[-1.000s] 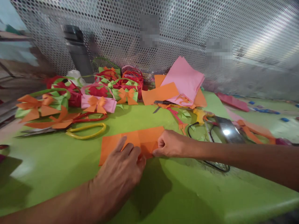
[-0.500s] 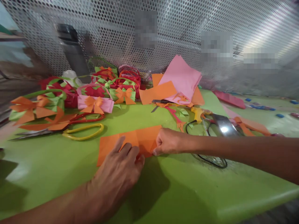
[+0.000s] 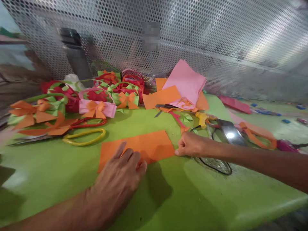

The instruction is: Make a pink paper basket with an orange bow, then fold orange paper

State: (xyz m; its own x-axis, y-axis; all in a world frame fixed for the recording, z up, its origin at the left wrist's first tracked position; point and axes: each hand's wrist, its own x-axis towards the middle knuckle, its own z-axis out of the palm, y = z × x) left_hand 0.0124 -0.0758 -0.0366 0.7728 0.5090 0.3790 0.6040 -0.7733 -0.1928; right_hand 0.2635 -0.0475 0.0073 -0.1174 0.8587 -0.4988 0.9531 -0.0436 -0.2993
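A strip of orange paper (image 3: 151, 144) lies flat on the green table in front of me. My left hand (image 3: 122, 173) rests on its left part, index finger stretched out and the other fingers loosely bent, pressing on the sheet. At the lower right corner of the paper is my right hand (image 3: 192, 144), closed, with its thumb and fingertips against that corner. The curled fingers partly hide what is between them. To the left lie scissors (image 3: 84, 138) with a yellow and a red handle, partly under an orange paper bow (image 3: 57, 125).
Several small paper bags with bows (image 3: 96, 109) stand at the back left, before a dark bottle (image 3: 77, 61). Pink sheets (image 3: 185, 80) and orange pieces lean against the perforated metal wall (image 3: 115, 25). A yellow glue gun (image 3: 201, 118) with a black cord lies beyond my right arm.
My right hand has moved right, from over the paper to its corner. The right part of the paper, creased and covered before, now lies flatter and in view. My left hand has barely moved.
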